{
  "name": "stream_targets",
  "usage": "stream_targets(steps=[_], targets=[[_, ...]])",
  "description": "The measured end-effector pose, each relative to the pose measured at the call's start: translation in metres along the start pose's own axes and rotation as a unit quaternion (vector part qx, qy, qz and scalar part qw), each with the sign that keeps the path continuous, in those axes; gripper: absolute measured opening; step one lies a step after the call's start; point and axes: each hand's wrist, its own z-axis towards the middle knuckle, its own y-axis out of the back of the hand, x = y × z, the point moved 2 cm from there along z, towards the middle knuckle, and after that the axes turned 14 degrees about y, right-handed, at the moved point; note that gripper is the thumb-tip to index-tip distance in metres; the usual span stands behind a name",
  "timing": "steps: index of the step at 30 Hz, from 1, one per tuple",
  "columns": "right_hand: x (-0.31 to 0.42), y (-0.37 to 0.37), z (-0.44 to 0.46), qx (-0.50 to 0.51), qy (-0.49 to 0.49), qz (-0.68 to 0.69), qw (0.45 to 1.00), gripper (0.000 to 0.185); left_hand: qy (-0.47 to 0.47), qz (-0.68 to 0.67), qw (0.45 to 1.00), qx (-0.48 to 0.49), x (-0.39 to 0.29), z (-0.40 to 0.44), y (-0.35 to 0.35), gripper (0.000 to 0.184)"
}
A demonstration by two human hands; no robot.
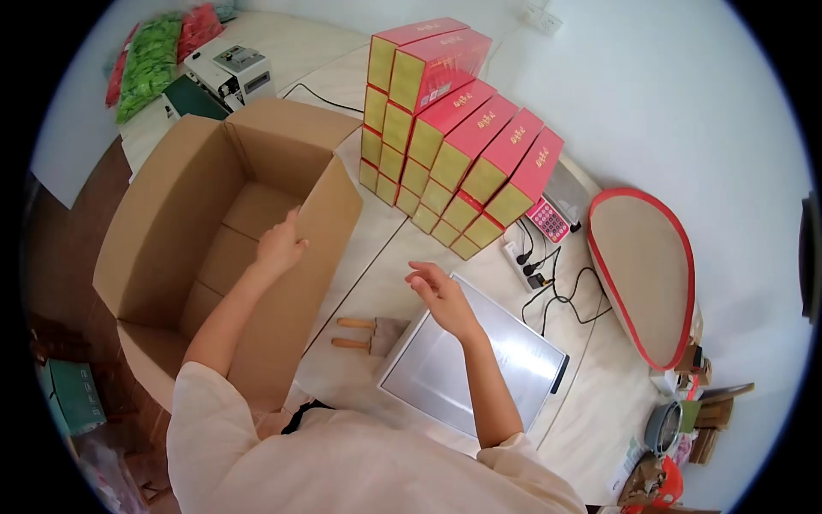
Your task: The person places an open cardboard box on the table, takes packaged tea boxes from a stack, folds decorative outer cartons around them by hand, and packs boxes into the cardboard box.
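Hands apart. Left hand (pixel 281 247) over the open box (pixel 163 223), left of frame, grip hidden; right hand (pixel 441 295) empty above the metal plate (pixel 441 368), lower centre. Red cartons (pixel 454 120), upper centre, stacked presumably for space.

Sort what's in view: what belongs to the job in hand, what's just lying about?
Likely the job:
open cardboard carton, left hand over it
stacked red-and-gold boxes, beyond the right hand

Likely lying about:
two wooden-handled tools
pink calculator
power strip
red-rimmed tray
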Motion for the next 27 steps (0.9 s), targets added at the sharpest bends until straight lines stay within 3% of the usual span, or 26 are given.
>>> stream_targets(steps=[6, 10, 15, 17, 22, 25, 27], targets=[[-0.003, -0.004, 0.023, -0.003, 0.012, 0.019, 1.000, 0.036, 0.025, -0.001, 0.999, -0.031, 0.004, 0.022, -0.015, 0.065], [-0.012, -0.048, 0.026, -0.005, 0.003, 0.017, 1.000, 0.034, 0.027, -0.043, 0.998, -0.038, -0.006, 0.037, -0.016, 0.063], [0.003, -0.132, 0.000, 0.105, -0.044, 0.035, 0.993, 0.053, 0.068, -0.083, 0.994, -0.006, -0.030, 0.031, -0.015, 0.062], [-0.005, -0.155, -0.009, 0.110, -0.002, 0.005, 0.994, 0.061, 0.068, -0.108, 0.992, -0.004, -0.027, 0.026, -0.014, 0.062], [0.001, -0.149, -0.022, 0.117, 0.000, 0.003, 0.993, 0.063, 0.040, -0.171, 0.984, -0.016, -0.016, 0.034, -0.030, 0.053], [0.002, -0.131, -0.025, 0.101, -0.030, 0.010, 0.994, 0.064, 0.040, -0.137, 0.990, -0.002, -0.012, 0.039, -0.028, 0.053], [0.000, -0.127, -0.028, 0.059, -0.068, 0.034, 0.995, 0.066, -0.029, -0.232, 0.972, 0.011, -0.002, 0.041, -0.037, 0.053]])
